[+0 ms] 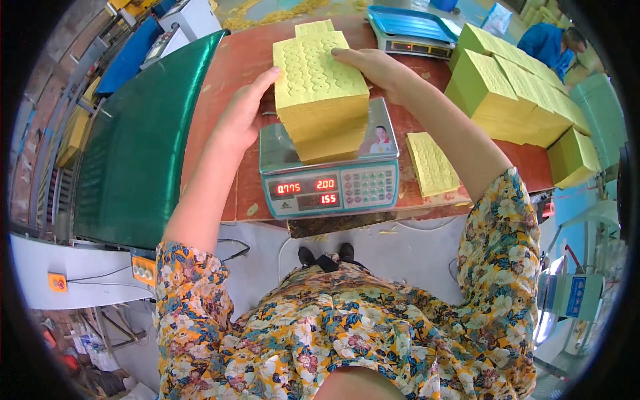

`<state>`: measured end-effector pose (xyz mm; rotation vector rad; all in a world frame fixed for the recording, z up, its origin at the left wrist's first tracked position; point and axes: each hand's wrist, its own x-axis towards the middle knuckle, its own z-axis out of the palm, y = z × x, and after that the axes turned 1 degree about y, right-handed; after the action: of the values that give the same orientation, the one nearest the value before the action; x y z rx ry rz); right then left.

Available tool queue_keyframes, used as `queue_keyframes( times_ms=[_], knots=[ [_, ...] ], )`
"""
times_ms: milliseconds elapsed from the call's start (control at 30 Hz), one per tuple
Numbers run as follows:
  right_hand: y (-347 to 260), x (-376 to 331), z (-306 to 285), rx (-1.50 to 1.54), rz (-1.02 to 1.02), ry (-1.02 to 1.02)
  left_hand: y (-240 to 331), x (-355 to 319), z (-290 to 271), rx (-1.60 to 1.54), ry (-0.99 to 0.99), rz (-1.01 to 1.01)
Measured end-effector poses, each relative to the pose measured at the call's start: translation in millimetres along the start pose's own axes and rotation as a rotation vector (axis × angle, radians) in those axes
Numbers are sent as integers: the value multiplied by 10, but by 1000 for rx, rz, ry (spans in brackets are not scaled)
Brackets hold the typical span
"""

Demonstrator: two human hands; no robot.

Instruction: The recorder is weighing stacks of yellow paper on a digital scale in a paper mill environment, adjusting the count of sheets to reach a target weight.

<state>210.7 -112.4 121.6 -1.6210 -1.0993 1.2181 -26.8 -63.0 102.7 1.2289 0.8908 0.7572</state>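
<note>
A tall stack of yellow paper sheets (pixel 320 100), punched with rows of curved cuts, stands over the steel pan of a teal digital scale (pixel 330 193). Whether its base rests fully on the pan I cannot tell. My left hand (pixel 241 110) grips the stack's left side, thumb at the top edge. On the far right corner, my right hand (pixel 383 72) holds it with the thumb pressed on the top sheet; its other fingers are hidden behind. The scale's red digits are lit. To its right lies a thin pile of the same sheets (pixel 432 164).
Several yellow paper stacks (pixel 507 93) fill the table's right side. Behind is another scale with a blue tray (pixel 412 25). A green sloping surface (pixel 143 143) borders the red table (pixel 223 170) at left. A co-worker in blue (pixel 548 47) is at the far right.
</note>
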Motion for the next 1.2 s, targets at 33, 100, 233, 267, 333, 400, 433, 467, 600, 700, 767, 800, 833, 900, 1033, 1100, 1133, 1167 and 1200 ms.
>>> queue_keyframes(
  times_ms=[33,100,233,267,333,400,433,467,600,700,767,800,833,900,1033,1100,1133,1167,1200],
  knots=[
    [-17,-3,4,-31,-9,-15,-7,-9,-6,-14,5,3],
    [-10,-14,-1,-59,-8,-21,-30,-17,4,-14,7,4],
    [-6,63,-27,-89,-16,-27,-78,34,-28,-49,-4,1],
    [-15,64,-25,-91,-22,-36,-85,44,-29,-50,-9,1],
    [-15,48,-40,-107,-28,-24,-105,52,-18,-72,-8,1],
    [-13,12,-37,-120,-31,-19,-95,17,26,-70,4,6],
    [-13,-5,-48,-172,-48,-10,-98,10,43,-69,18,13],
    [-15,-21,-51,-227,-68,-3,-118,2,19,-70,19,11],
    [365,107,-76,7,-335,83,-447,95,-111,-145,40,169],
    [753,251,-109,339,-343,254,-673,190,122,-310,115,241],
    [975,464,35,622,-181,263,-724,135,407,-425,83,176],
    [730,210,425,619,-165,231,-753,132,307,-429,140,172],
    [735,224,424,620,-168,236,-741,138,381,-429,134,173],
    [825,252,470,826,-285,21,-750,65,448,-439,61,281],
    [738,152,414,782,-188,92,-734,53,343,-433,81,212],
    [755,112,375,802,-41,260,-704,-2,355,-422,204,224],
    [916,90,281,696,-259,348,-754,-27,272,-426,212,218],
    [1052,12,164,583,-472,436,-819,-74,122,-418,253,267],
    [1083,-188,156,683,-437,392,-881,-189,-99,-405,317,318]
  ],
)
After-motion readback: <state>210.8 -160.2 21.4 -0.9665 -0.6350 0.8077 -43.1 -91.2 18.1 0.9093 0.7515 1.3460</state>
